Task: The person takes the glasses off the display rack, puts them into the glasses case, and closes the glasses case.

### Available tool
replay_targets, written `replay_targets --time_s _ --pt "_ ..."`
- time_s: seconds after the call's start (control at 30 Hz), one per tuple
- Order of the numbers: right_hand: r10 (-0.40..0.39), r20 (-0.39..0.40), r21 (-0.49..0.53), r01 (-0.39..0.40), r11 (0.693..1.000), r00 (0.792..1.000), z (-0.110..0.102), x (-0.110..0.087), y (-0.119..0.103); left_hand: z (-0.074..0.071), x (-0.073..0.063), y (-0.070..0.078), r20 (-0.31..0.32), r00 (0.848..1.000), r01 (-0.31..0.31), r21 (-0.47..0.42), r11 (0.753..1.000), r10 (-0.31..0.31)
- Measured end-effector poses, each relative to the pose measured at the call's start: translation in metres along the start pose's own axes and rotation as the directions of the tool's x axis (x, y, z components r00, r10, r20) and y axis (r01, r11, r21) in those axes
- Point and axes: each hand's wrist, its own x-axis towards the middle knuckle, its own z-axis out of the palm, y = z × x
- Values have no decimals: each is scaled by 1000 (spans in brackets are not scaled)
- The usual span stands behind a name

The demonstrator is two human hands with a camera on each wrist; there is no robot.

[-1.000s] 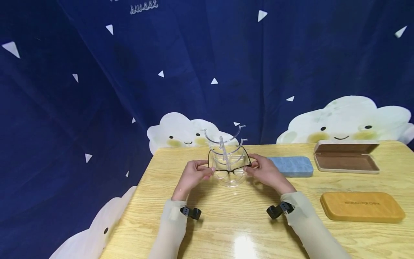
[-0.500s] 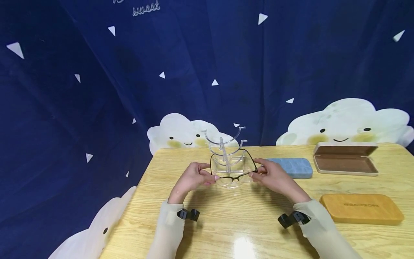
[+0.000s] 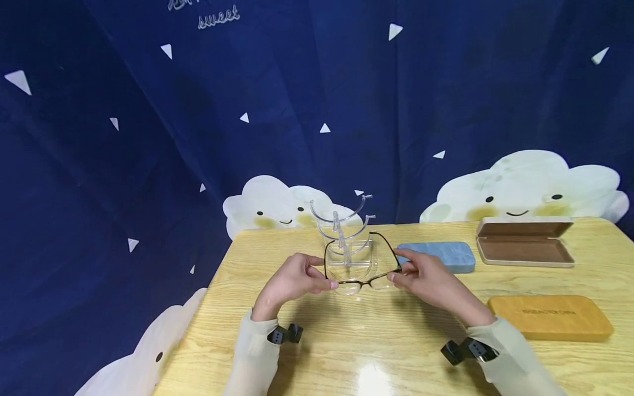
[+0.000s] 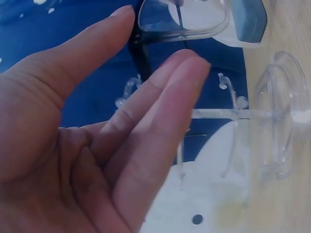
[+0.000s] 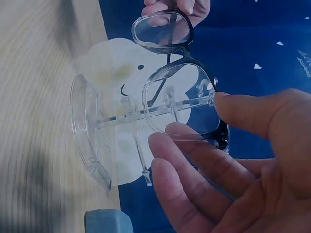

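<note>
A pair of glasses (image 3: 365,283) with a dark upper frame and clear lenses hangs above the table, its temples unfolded and pointing away from me. My left hand (image 3: 296,279) pinches its left corner between thumb and fingers. At the right corner, my right hand (image 3: 433,276) grips the frame, thumb on the near side. Right behind the glasses rises a clear plastic display stand (image 3: 342,235) with several curved arms. In the right wrist view the glasses (image 5: 187,54) overlap the stand (image 5: 143,114), so contact there cannot be judged.
A blue glasses case (image 3: 448,256) lies behind my right hand. Farther right, an open case (image 3: 527,250) with a brown lining stands near the back edge. An orange case (image 3: 550,318) lies nearer on the wooden table (image 3: 322,352). A dark blue curtain (image 3: 297,71) hangs behind.
Both hands have drawn the glasses toward me and slightly right, away from the stand. The right hand has shifted farther right, and the glasses are now tilted. The cases stay put.
</note>
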Motion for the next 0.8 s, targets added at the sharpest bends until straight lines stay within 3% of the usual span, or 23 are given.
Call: replay_targets --time_s 0.23,0.6,0.8 --pt "-2 2 -23 2 1000 1000 -8 -19 -4 1 -16 17 40 999 -30 124 992 25" --pt "-23 -19 -42 22 999 1000 -20 -42 -5 9 -31 32 65 994 -95 143 985 86" --pt "-47 -50 -31 46 998 998 -24 -46 -7 14 -32 37 28 989 -148 165 975 145"
